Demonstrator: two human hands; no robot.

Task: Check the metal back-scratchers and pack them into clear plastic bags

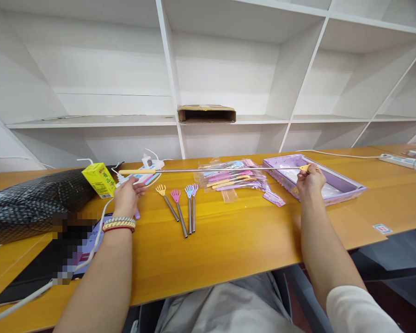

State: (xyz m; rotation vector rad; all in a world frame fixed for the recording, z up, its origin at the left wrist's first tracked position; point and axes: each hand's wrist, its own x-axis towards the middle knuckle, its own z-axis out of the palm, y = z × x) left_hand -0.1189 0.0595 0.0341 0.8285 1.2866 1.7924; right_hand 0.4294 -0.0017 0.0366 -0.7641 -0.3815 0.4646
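A long telescopic back scratcher (222, 170) with a yellow handle is stretched out level above the wooden table (229, 240). My left hand (127, 196) grips its yellow handle end. My right hand (310, 179) pinches the small yellow claw end, above a purple box (346, 187). Between my hands, several collapsed scratchers (180, 208) with yellow, pink, blue and purple claws lie on the table. A pile of bagged scratchers (232, 179) lies behind them.
A yellow drink carton (100, 179) and a black padded bag (31, 203) sit at the left. A tablet (38, 273) with a white cable lies at the near left. Power strips (404, 162) rest at the far right and back centre. White shelves hold a cardboard box (206, 114).
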